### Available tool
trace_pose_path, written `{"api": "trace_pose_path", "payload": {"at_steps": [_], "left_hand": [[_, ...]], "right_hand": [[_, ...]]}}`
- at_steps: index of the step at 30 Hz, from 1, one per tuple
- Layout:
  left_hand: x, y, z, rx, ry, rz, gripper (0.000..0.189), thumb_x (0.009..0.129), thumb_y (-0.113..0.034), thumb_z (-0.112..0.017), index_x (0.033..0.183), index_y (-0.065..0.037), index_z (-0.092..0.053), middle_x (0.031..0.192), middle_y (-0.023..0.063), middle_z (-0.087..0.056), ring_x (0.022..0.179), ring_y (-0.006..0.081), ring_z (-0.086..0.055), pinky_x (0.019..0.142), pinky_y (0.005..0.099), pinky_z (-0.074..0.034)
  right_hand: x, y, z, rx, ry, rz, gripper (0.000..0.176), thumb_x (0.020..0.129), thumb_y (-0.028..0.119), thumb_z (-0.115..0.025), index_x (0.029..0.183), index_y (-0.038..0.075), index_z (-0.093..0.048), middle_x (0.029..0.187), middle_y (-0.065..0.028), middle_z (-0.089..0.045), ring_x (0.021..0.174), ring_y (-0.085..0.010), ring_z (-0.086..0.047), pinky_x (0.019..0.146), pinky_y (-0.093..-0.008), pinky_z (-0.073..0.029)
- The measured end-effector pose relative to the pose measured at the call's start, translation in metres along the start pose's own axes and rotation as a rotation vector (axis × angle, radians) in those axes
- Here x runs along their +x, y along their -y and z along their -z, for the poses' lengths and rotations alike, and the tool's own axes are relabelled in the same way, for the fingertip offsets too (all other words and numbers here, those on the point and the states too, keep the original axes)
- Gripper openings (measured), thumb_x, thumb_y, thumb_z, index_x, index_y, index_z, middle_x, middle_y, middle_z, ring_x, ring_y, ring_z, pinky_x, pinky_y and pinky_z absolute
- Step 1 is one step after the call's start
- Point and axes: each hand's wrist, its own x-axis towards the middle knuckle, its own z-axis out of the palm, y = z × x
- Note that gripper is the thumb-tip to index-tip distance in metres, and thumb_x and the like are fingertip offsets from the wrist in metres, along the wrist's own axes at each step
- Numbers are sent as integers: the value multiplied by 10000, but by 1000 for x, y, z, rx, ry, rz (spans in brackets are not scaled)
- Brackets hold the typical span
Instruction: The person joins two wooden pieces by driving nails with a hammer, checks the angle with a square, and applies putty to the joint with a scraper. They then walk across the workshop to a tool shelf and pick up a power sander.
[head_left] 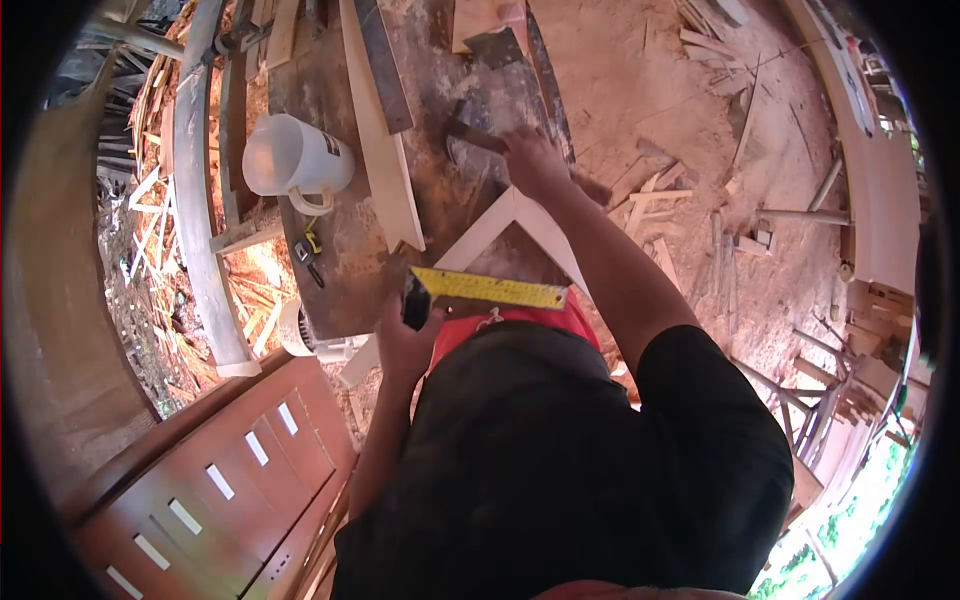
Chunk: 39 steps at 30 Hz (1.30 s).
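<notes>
My left hand point(408, 335) is wrapped round the black handle of a square point(490, 288) whose yellow blade points right, close to my body. Farther out on the bench, my right hand point(535, 163) grips the wooden handle of a hammer point(478, 136), its dark head to the left. Between my hands lie two pale wooden strips point(470, 243) that meet at an angle, their peak just below my right hand. A long pale board point(385, 180) with a notched end lies left of them.
On the bench point(345, 285) stand a translucent plastic jug point(297, 163) and a small yellow-black tape measure point(312, 240). A dark metal strip point(383, 70) lies beyond. Wooden panels point(230, 480) with white slots are at lower left. Wood scraps point(660, 195) litter the ground at right.
</notes>
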Motion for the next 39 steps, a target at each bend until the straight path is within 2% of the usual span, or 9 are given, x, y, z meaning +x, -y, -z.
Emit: {"api": "trace_pose_path", "payload": {"at_steps": [3, 8, 9, 13, 16, 17, 20, 25, 39], "left_hand": [[14, 3, -12, 23, 81, -26, 418, 822, -261, -804, 1108, -8, -632, 882, 181, -705, 821, 344, -716, 750, 443, -543], [56, 1, -29, 24, 227, -184, 602, 834, -311, -798, 1310, 0, -602, 1098, 165, -721, 1013, 270, -715, 903, 402, -547], [60, -2, -33, -30, 288, -191, 581, 836, -287, -799, 1302, -2, -601, 1082, 186, -720, 994, 307, -721, 883, 415, -553], [62, -4, -68, -217, 508, -361, 561, 849, -219, -797, 1317, 7, -586, 1067, 241, -715, 988, 393, -732, 859, 445, -567], [52, -1, -85, -104, 681, -416, 603, 877, -162, -750, 1397, 42, -522, 1108, 283, -692, 1048, 455, -700, 870, 489, -563], [50, 1, -86, -1, 703, -475, 659, 870, -184, -756, 1434, 27, -490, 1202, 293, -651, 1128, 462, -658, 910, 504, -544], [55, -7, -77, 379, 754, -612, 820, 847, -261, -779, 1530, -14, -398, 1431, 312, -492, 1317, 484, -515, 1036, 545, -471], [73, 21, -82, 498, 563, -809, 994, 832, -369, -794, 1627, -52, -289, 1622, 326, -244, 1485, 537, -288, 1198, 622, -302], [97, 58, -110, 539, 329, -1083, 634, 921, -331, -709, 1464, -47, -546, 1579, 326, -364, 1378, 512, -480, 1099, 567, -472]], "right_hand": [[-17, 32, 39, 469, -158, -9, 228, 893, 103, -683, 1116, 57, -706, 967, -171, -723, 888, -402, -701, 800, -456, -557], [-133, 85, 117, 822, 477, -422, 247, 985, 254, -717, 996, 9, -744, 789, -30, -695, 772, -90, -649, 692, -331, -530], [-153, 87, 118, 900, 634, -503, 299, 998, 279, -711, 1104, 1, -733, 867, -45, -720, 804, -113, -665, 729, -312, -542], [-211, 113, 62, 1327, 369, -790, 449, 1029, 312, -696, 1353, 9, -626, 1137, -91, -707, 967, -137, -672, 825, -317, -574], [-216, 126, 51, 1480, 208, -1084, 540, 1021, 355, -702, 1391, -27, -609, 1171, -127, -724, 1002, -165, -683, 870, -322, -562], [-222, 127, 29, 1567, 66, -1107, 388, 1032, 295, -696, 1270, -11, -679, 1110, -73, -723, 957, -145, -671, 845, -317, -549], [-237, 125, -14, 1733, -32, -1129, 303, 1023, 266, -715, 1202, 25, -679, 1094, -33, -707, 955, -117, -661, 866, -290, -550], [-212, 127, -53, 1426, -127, -1162, 235, 973, 235, -754, 1013, 4, -752, 835, -48, -722, 732, -110, -641, 675, -319, -529], [-181, 114, -82, 1413, -201, -1212, 254, 954, 210, -750, 1079, -11, -765, 896, -98, -763, 802, -139, -708, 754, -345, -578]]}}
